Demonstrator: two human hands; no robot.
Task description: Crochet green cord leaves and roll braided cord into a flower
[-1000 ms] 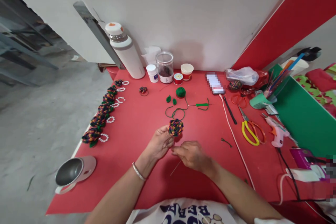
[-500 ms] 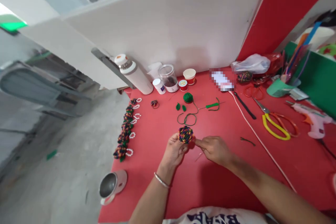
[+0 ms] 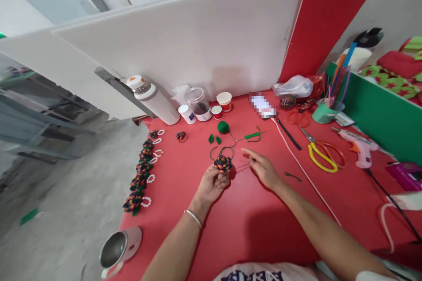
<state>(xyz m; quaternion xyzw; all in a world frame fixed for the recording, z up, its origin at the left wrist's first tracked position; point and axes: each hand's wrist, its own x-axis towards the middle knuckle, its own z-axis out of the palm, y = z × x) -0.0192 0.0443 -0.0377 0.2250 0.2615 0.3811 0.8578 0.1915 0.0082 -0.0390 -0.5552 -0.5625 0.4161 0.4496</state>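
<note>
My left hand [image 3: 212,183] is closed around a crocheted flower [image 3: 223,163] of multicoloured yarn, held just above the table. To its right, my right hand [image 3: 263,167] pinches a thin thread [image 3: 242,167] that runs to the flower. Its index finger points out toward the left; whether a needle is also in that pinch I cannot make out. Just beyond the flower lie a ball of green yarn [image 3: 223,127], two small green leaves [image 3: 214,139] and a green-handled crochet hook [image 3: 252,136].
Several yarn flowers with bead loops [image 3: 143,167] line the left edge, above a mug [image 3: 132,243]. A bottle [image 3: 158,104], a clear jar [image 3: 201,112] and a paper cup [image 3: 224,102] stand at the back. Yellow-and-red scissors [image 3: 321,158] and a glue gun [image 3: 361,147] lie right.
My right hand has moved away from the flower to the right, with thread now stretched between them. The flower has tilted in my left hand. The camera view has turned right.
</note>
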